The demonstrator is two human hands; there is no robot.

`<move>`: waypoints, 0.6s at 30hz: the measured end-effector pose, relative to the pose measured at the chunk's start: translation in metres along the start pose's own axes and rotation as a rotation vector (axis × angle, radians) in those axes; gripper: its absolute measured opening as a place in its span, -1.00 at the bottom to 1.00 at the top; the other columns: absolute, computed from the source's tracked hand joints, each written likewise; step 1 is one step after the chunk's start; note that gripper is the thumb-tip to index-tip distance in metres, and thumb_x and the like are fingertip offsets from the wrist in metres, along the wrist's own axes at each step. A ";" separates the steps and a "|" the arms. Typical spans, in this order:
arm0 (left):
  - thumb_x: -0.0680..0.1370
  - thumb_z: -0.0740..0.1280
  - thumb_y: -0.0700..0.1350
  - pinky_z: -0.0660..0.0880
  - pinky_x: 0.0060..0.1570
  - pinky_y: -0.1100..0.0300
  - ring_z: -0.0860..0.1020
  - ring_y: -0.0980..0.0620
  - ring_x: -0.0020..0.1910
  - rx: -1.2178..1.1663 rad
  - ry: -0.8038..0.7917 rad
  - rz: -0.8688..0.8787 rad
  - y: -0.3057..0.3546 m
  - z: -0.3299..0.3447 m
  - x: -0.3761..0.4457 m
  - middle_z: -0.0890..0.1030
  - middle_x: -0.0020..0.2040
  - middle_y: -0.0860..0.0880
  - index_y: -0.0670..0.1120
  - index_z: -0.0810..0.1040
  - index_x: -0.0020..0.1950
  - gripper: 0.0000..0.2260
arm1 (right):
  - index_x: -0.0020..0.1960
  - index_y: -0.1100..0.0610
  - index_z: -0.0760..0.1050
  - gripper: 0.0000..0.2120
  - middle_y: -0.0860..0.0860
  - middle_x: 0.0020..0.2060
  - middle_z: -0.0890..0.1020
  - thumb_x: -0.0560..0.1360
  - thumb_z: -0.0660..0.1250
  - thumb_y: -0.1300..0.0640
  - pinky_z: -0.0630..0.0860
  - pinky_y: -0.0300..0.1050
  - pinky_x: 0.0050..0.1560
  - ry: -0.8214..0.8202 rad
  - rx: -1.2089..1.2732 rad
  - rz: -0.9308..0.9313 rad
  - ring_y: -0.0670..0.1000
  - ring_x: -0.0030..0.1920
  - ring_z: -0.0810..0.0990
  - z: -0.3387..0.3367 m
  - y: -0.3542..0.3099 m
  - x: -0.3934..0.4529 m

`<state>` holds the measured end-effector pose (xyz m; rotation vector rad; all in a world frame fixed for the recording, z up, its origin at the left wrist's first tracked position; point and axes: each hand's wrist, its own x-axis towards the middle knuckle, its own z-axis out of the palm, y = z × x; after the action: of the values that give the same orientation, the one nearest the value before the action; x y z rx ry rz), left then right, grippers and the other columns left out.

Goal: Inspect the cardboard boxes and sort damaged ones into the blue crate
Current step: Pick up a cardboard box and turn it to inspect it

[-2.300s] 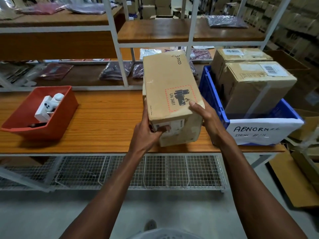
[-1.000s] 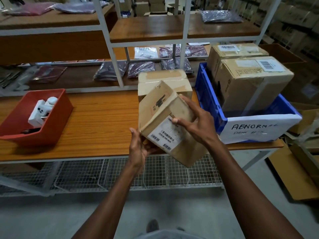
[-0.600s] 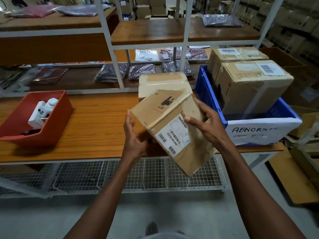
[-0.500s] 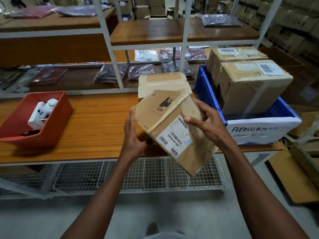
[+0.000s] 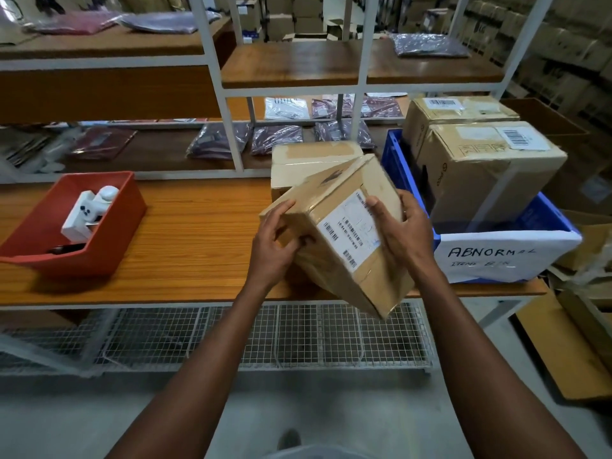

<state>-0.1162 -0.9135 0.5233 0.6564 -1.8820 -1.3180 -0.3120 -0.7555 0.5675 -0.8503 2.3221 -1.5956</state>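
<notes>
I hold a brown cardboard box [image 5: 344, 256] tilted above the front edge of the wooden table [image 5: 185, 240], its white barcode label facing me. My left hand [image 5: 273, 241] grips its left edge, fingers curled over the corner. My right hand [image 5: 402, 231] grips its right side, thumb on the label. A second cardboard box [image 5: 311, 160] sits on the table just behind it. The blue crate [image 5: 397, 167] at the right carries a white sign reading "ABNORMAL" and contains two large cardboard boxes [image 5: 490, 167].
A red bin [image 5: 109, 233] with a white device stands at the table's left. White shelf posts [image 5: 225, 104] rise behind the table, with bagged garments [image 5: 218, 145] on the shelves. Flat cardboard [image 5: 563, 342] lies on the floor at right. A wire-mesh shelf [image 5: 265, 336] runs under the table.
I lifted the box off the table and turned it in both hands, so the label face now points at me. My left hand shifted from under the box to its left edge.
</notes>
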 end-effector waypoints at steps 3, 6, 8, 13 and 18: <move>0.64 0.34 -0.36 0.53 0.36 0.21 0.44 0.18 0.49 -0.076 0.032 -0.041 0.004 0.003 0.011 0.52 0.50 0.08 0.06 0.45 0.57 -0.45 | 0.19 -0.23 0.49 -0.38 -0.13 0.04 0.69 0.34 0.32 -0.63 0.66 0.23 0.13 -0.045 0.040 0.043 -0.02 0.06 0.70 -0.010 0.007 0.009; 0.66 0.27 -0.41 0.49 0.45 0.02 0.40 0.08 0.55 -0.038 -0.004 -0.032 -0.003 0.004 0.014 0.51 0.52 0.10 0.07 0.53 0.52 -0.47 | 0.21 -0.17 0.49 -0.44 -0.07 0.07 0.71 0.41 0.35 -0.53 0.67 0.22 0.13 -0.076 0.070 0.069 0.00 0.05 0.72 -0.019 0.009 0.008; 0.66 0.27 -0.40 0.45 0.49 -0.09 0.38 0.12 0.56 -0.003 -0.014 -0.006 -0.006 0.006 0.012 0.50 0.52 0.12 0.06 0.54 0.51 -0.48 | 0.20 -0.17 0.49 -0.54 -0.07 0.06 0.71 0.46 0.36 -0.44 0.68 0.18 0.13 -0.089 0.093 0.074 -0.02 0.03 0.73 -0.022 0.009 0.006; 0.70 0.18 0.20 0.46 0.41 -0.26 0.40 0.02 0.52 -0.064 0.000 -0.094 0.005 0.012 0.003 0.48 0.51 0.09 0.18 0.53 0.46 -0.64 | 0.26 -0.14 0.54 -0.50 -0.10 0.09 0.71 0.47 0.40 -0.42 0.68 0.21 0.14 -0.097 0.124 0.045 -0.04 0.07 0.72 -0.023 0.014 0.003; 0.45 0.07 0.60 0.63 0.09 -0.32 0.53 -0.23 0.39 -0.438 -0.065 -0.445 0.027 0.015 -0.001 0.52 0.46 -0.13 0.13 0.34 0.52 -0.20 | 0.21 -0.26 0.57 -0.72 -0.17 0.03 0.71 0.55 0.42 -0.28 0.69 0.20 0.10 -0.133 0.132 -0.017 -0.09 0.04 0.71 -0.016 0.007 0.000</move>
<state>-0.1279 -0.8951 0.5455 0.8296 -1.4612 -1.9801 -0.3218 -0.7411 0.5670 -0.9173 2.0993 -1.6256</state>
